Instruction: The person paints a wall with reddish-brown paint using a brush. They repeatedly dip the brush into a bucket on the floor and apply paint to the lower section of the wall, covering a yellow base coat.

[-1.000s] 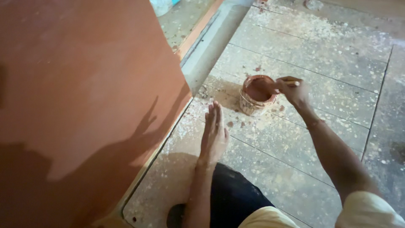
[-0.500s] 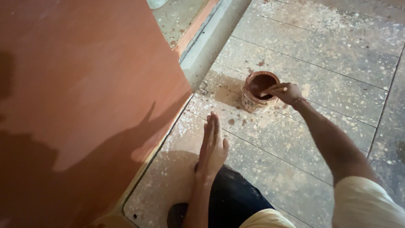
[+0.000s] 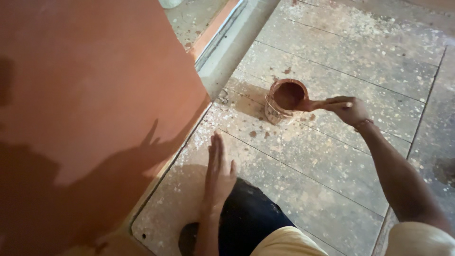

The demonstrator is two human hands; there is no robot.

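Observation:
A small round tin (image 3: pixel 283 100) smeared with reddish-brown paint stands on the dusty tiled floor. My right hand (image 3: pixel 348 109) grips a paint-coated brush (image 3: pixel 310 105) whose tip rests on the tin's rim. My left hand (image 3: pixel 219 171) lies flat on the floor with fingers straight and close together, holding nothing, just beside the edge of a large reddish-brown painted board (image 3: pixel 90 109) that fills the left side of the view.
A grey raised ledge (image 3: pixel 237 42) runs diagonally behind the board toward the top. Paint drips (image 3: pixel 258 133) and pale dust speckle the floor tiles (image 3: pixel 332 156). My dark-trousered knee (image 3: pixel 249 218) sits at the bottom centre.
My right hand has drawn the brush from inside the tin toward its right rim. The left hand stays flat on the floor. The view has shifted slightly.

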